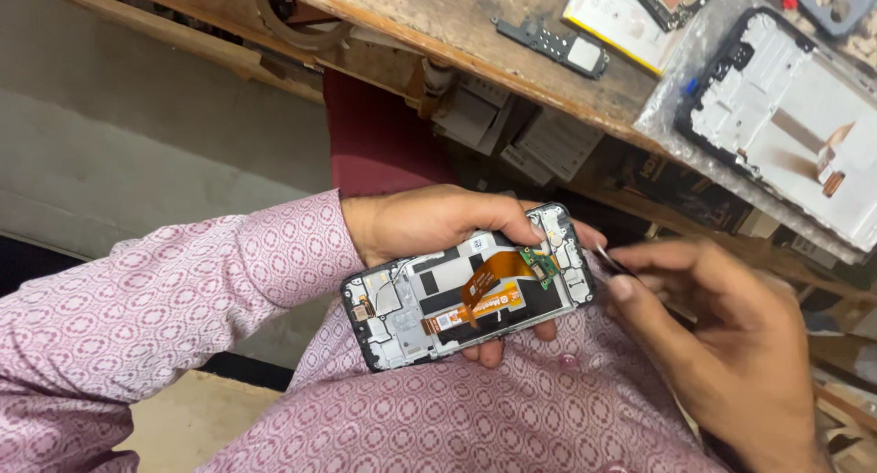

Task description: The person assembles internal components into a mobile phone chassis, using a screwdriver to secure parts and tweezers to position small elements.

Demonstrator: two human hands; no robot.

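Two hands work over the lap: the left hand (429, 222) grips an opened black-framed phone chassis with orange flex ribbon (470, 286) (held flat, innards up), while the right hand (731, 345) pinches thin metal tweezers (610, 259) at its upper end. A second white-backed phone frame (786, 117) lies on the worn wooden bench (457, 21).

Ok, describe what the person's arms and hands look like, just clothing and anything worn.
The left arm wears a long pink sleeve printed with small white ring-and-dot motifs, its cuff ending at the wrist. The left hand is bare: no glove, ring or watch shows. The right hand is bare too; its wrist runs out of frame, so a sleeve there cannot be told.
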